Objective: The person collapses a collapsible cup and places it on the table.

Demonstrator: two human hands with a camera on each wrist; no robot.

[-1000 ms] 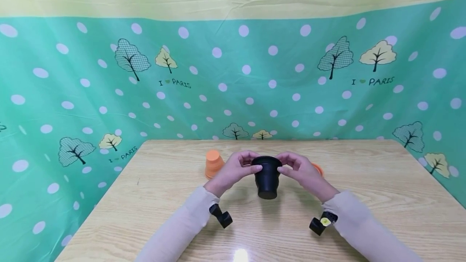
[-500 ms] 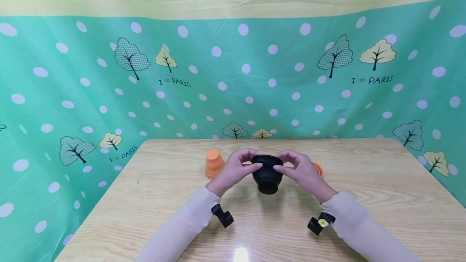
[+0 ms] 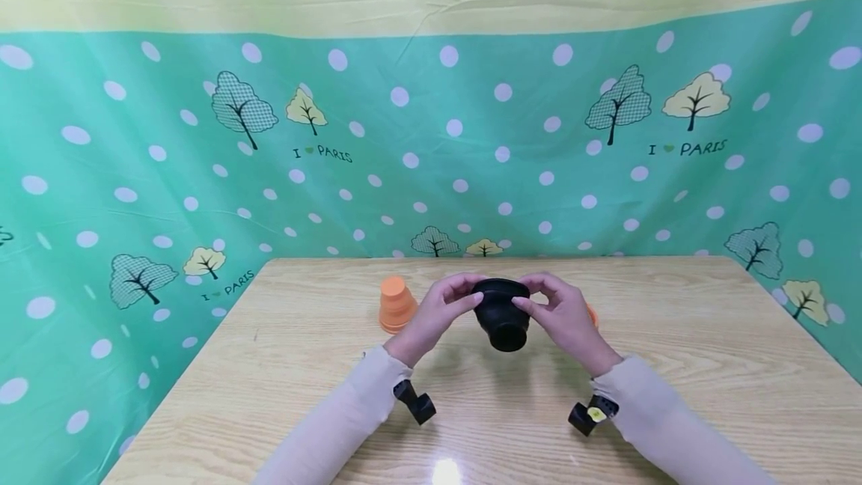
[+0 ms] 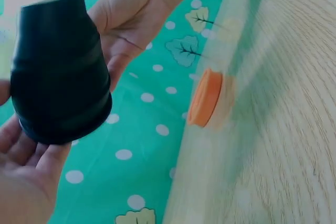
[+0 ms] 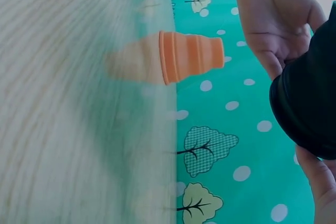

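Observation:
A black collapsible cup [image 3: 500,311] is held in the air above the table, its wide rim up and its narrow base tilted toward me. My left hand [image 3: 434,316] grips the rim from the left, thumb in front and fingers behind. On the opposite side my right hand [image 3: 562,320] grips the rim in the same way. The left wrist view shows the stepped wall of the cup [image 4: 60,72] between both hands. Part of the cup [image 5: 315,93] is cut off by the frame edge in the right wrist view.
An orange stepped cup [image 3: 397,305] stands upside down on the wooden table [image 3: 303,395], left of my hands. Behind my right hand lies a low orange round piece [image 4: 206,98], mostly hidden in the head view. A dotted cloth [image 3: 458,141] hangs behind the table.
The black cup has become shorter, its lower part pushed in. It has also moved slightly up and right, its base tipping more toward me. Both hands keep their grip; the orange pieces stay put.

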